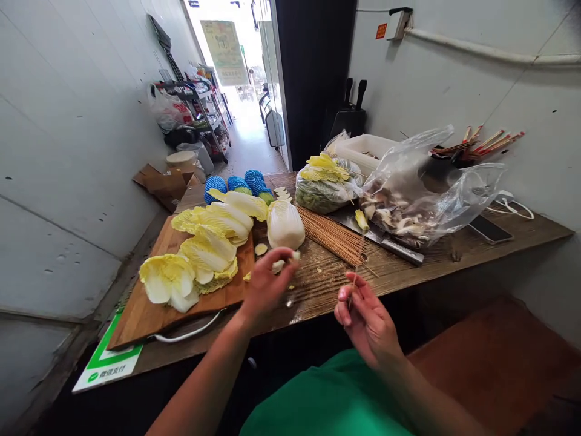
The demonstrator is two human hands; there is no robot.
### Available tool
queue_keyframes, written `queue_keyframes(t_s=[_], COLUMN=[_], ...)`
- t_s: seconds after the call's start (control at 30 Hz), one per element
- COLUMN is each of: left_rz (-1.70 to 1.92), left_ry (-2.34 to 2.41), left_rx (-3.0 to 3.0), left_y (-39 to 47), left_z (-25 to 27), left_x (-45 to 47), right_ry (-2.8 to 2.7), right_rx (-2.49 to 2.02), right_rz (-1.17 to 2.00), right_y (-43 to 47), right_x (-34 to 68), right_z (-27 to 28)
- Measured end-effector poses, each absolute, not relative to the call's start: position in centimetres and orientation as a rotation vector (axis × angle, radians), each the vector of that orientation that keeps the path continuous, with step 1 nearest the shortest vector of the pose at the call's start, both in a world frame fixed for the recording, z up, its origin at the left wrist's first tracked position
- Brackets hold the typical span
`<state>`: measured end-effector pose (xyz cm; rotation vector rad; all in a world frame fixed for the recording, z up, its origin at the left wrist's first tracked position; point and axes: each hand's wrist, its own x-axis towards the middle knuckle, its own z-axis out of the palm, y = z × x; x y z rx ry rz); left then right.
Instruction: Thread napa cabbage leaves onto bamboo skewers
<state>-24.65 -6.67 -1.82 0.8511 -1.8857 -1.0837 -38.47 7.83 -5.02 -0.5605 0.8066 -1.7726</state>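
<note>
Between the fingers of my right hand (365,312) is a thin wooden skewer (357,263), pointing up and away from me. A small yellow cabbage piece (362,219) shows at its far tip. My left hand (270,277) is slightly blurred, thumb and forefinger curled together around a small pale piece (295,256) whose kind is unclear. Just beyond that hand stands a napa cabbage (285,225). Loose cabbage leaves (211,248) lie on the wooden cutting board (149,309) to the left. A bundle of bare skewers (333,238) rests right of the cabbage.
A knife (402,249) lies beside the skewers, partly under a clear bag of mushrooms (399,218). Behind are a bagged green vegetable (322,191), a white tub (367,148) and blue-netted vegetables (236,183). A phone (490,229) lies at the right. The table's front edge (313,312) is close to me.
</note>
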Motion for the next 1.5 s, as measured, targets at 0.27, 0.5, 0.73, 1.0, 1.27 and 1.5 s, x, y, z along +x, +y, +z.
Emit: queue_keyframes(t_s=[0.27,0.5,0.73,1.0,1.27,1.5], left_rz=[-0.106,-0.251,-0.371,-0.257,-0.186,-0.219], left_ry=[-2.824,-2.785,-2.821,-2.874,-2.805,-2.76], left_rx=[0.612,0.663,0.577,0.574,0.678,0.753], left_y=[-4.1,-5.1,-5.5,-5.8,-6.1,-5.0], left_z=[-4.1,-3.7,-3.5,-3.0,-3.7,-3.6], left_x=[-26.7,-27.3,-27.0,-24.8,-23.9,-24.9], right_ry=[1.296,1.593,1.822,1.993,2.113,2.137], right_rx=[-0.966,-1.231,-1.66,-1.825,-1.606,-1.576], right_rz=[-1.562,-1.394,-1.038,-0.721,-0.939,-0.891], right_y=[6.9,4.5,3.8,3.4,5.5,2.2], right_x=[-40.5,-42.1,-42.9,-43.6,-46.6,-44.5], right_z=[-4.9,-5.6,-5.8,-5.4,-4.4,-5.7])
